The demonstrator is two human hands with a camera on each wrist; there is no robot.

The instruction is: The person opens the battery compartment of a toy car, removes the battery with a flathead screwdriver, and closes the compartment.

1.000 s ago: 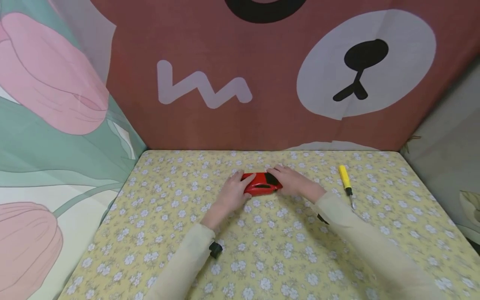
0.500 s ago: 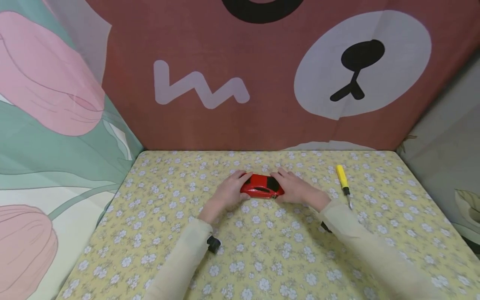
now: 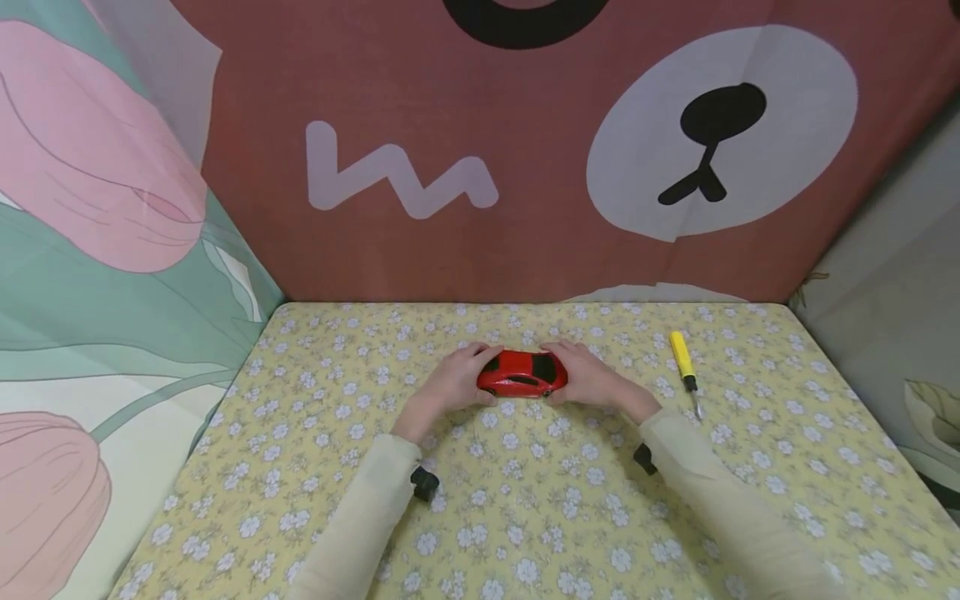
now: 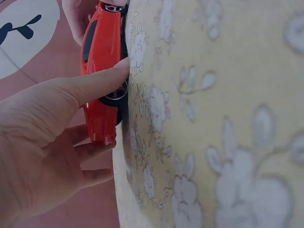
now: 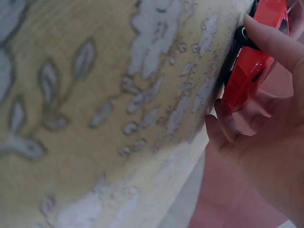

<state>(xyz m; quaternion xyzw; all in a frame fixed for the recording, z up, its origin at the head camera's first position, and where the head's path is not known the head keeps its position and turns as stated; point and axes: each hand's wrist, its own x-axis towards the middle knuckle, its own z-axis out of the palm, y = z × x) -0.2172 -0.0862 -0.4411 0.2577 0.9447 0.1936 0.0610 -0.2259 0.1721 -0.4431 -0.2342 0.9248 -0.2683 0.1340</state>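
A red toy car [image 3: 517, 375] with black windows stands upright on its wheels on the flowered tabletop, side-on between both hands. My left hand [image 3: 452, 379] grips its left end; in the left wrist view, the thumb of the left hand [image 4: 42, 133] lies along the near side by a wheel and the other fingers reach round the end. At the opposite end my right hand [image 3: 588, 375] holds the car. In the right wrist view, the right thumb [image 5: 273, 42] presses near a wheel, and curled fingers wrap the car's end.
A screwdriver-like tool [image 3: 682, 358] with a yellow handle and metal shaft lies on the table [image 3: 517, 517], right of the hands. Behind the table rises a reddish-brown cloth [image 3: 450, 258] with a bear print. Printed fabric hangs at left and right.
The car has straightened and come slightly nearer to me. Both hands have shifted their hold to its two ends, uncovering more of its roof. The yellow-handled tool has stayed put.
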